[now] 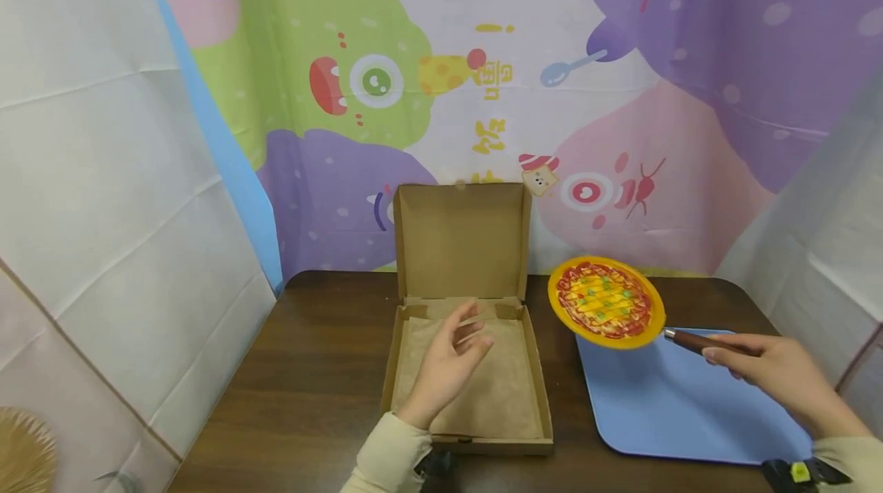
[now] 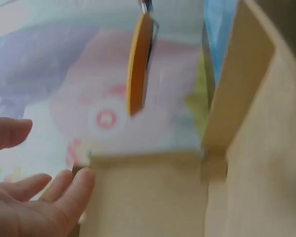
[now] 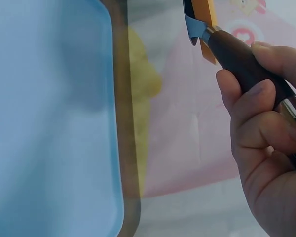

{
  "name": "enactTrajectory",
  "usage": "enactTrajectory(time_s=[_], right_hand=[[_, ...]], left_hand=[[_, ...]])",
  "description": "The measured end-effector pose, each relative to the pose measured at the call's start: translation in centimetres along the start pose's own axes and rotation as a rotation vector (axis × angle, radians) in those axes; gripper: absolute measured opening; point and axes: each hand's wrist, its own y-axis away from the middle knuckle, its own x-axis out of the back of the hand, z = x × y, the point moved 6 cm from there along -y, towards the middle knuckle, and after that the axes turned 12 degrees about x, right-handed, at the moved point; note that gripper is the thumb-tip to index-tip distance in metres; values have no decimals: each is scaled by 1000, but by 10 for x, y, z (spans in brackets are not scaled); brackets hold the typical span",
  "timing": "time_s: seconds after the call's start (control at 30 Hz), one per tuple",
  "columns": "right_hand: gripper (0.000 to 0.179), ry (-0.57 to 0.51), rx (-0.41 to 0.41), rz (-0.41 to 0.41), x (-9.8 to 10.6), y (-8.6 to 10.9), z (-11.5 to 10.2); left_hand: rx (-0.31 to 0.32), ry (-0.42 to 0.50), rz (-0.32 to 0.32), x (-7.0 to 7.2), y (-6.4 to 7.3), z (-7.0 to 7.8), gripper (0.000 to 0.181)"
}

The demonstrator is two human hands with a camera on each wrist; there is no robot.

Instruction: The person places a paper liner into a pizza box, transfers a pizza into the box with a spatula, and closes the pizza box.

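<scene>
My right hand point(image 1: 779, 370) grips the dark wooden handle point(image 3: 241, 59) of a pizza server, its fingers curled round it. On the server's blade, mostly hidden underneath, lies a toy pizza point(image 1: 607, 301) with an orange crust, red sauce and yellow stripes. The pizza is held in the air above the far left part of a blue tray point(image 1: 690, 409). An open cardboard pizza box point(image 1: 545, 409) stands left of the tray, its lid upright and a brown paper sheet inside. My left hand point(image 1: 451, 359) hovers over the box, fingers loosely bent and holding nothing.
The box and tray stand on a dark brown wooden table point(image 1: 310, 386). A curtain with cartoon monsters point(image 1: 345, 56) hangs behind the table, and pale cloth walls point(image 1: 103, 171) flank it. A woven straw object point(image 1: 24, 451) shows at the lower left.
</scene>
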Motion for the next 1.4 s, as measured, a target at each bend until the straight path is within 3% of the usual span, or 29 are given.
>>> enactTrajectory(time_s=[0.23, 0.43, 0.67, 0.83, 1.07, 1.4], right_hand=[[66, -21, 46, -25, -10, -11, -21], [59, -30, 127, -10, -21, -20, -45], [52, -98, 186, -23, -40, -30, -67], [51, -149, 187, -58, -56, -37, -79], [44, -201, 218, -107, -83, -46, -89], [45, -266, 235, -149, -112, -53, -97]], left_hand=[[-57, -88, 138, 60, 7, -6, 59], [7, -150, 207, 96, 15, -26, 60], [97, -184, 292, 127, 16, -55, 59], [146, -194, 295, 136, 16, -74, 54], [243, -297, 286, 138, 19, -96, 55], [233, -351, 288, 136, 19, -103, 39]])
